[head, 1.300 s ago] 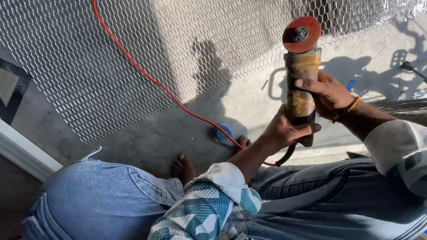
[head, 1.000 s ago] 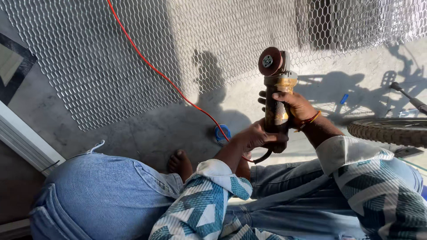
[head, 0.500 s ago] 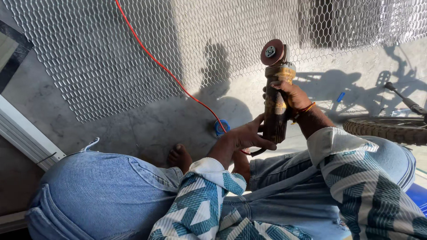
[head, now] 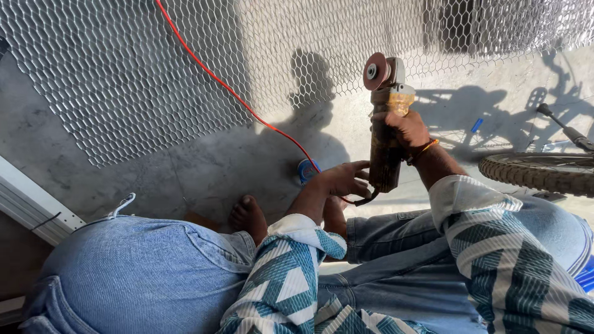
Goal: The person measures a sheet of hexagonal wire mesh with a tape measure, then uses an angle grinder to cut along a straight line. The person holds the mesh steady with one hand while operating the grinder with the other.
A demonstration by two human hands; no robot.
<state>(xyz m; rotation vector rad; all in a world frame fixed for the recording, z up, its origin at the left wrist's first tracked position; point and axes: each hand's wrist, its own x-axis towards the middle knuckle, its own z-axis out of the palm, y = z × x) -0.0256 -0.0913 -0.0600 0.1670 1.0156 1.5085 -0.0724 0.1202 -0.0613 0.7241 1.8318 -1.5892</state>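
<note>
Shifted a little since half a second ago: angle grinder now more upright, left hand opened off the tool's tail. Nearest, blue jeans over bent knees and patterned teal-and-white sleeves. Just beyond, bare foot on the concrete floor. Left hand loose, fingers spread, holding nothing, touching the grinder's lower end by the cord. Right hand wrapped tight round the grinder's body, disc uppermost, tool held above the lap. Red cable running across the floor to a small blue object. Bicycle tyre at right. Farthest, hexagonal wire mesh spread over the floor.
</note>
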